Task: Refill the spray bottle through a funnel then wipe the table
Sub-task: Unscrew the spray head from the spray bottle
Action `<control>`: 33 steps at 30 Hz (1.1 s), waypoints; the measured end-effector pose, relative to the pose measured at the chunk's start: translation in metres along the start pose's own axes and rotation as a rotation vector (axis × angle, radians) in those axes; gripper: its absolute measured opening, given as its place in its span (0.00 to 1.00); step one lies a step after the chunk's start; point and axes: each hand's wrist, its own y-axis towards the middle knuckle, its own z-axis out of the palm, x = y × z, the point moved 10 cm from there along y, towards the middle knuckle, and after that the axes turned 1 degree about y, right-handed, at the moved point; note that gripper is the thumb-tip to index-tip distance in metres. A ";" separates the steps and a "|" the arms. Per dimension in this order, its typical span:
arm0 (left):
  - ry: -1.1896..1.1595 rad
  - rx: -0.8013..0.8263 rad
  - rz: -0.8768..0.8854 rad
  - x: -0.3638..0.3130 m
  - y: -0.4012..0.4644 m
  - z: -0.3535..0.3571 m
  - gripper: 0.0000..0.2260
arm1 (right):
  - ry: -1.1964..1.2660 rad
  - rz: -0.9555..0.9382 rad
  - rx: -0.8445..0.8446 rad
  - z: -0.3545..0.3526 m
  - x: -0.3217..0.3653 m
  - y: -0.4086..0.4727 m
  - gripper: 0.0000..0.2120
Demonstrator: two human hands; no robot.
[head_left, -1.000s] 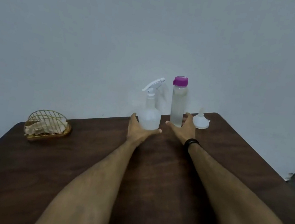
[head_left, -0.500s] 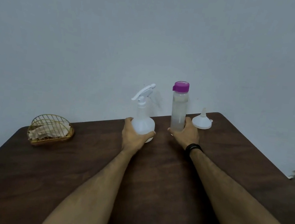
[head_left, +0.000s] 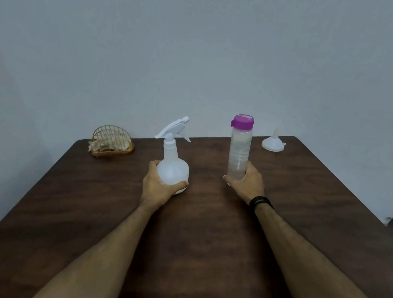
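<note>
Left hand [head_left: 157, 188] cups the round, frosted plastic spray bottle [head_left: 172, 168]; right hand [head_left: 246, 183] wraps the tall clear bottle [head_left: 239, 152], purple-capped, on the dark woodgrain table [head_left: 203, 238]. White funnel [head_left: 273, 142] sits inverted far right.

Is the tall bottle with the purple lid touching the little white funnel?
Apart. The head view shows the purple-lidded bottle in the right hand, with bare brown table between it and the funnel.

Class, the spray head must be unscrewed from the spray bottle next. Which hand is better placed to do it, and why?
The right hand. The left hand already grips the spray bottle at its base, steadying it. The right only holds the tall bottle, which it can set down, then reach across to the spray head.
</note>
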 end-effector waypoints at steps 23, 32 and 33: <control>-0.074 0.367 0.091 -0.003 -0.042 -0.001 0.43 | 0.296 -0.245 0.172 0.090 0.113 -0.098 0.40; -0.088 0.542 0.142 -0.078 0.002 -0.061 0.39 | 0.191 -0.277 0.161 0.103 0.112 -0.085 0.36; -0.056 0.549 0.178 -0.088 0.002 -0.051 0.31 | 0.188 -0.272 0.162 0.104 0.111 -0.084 0.37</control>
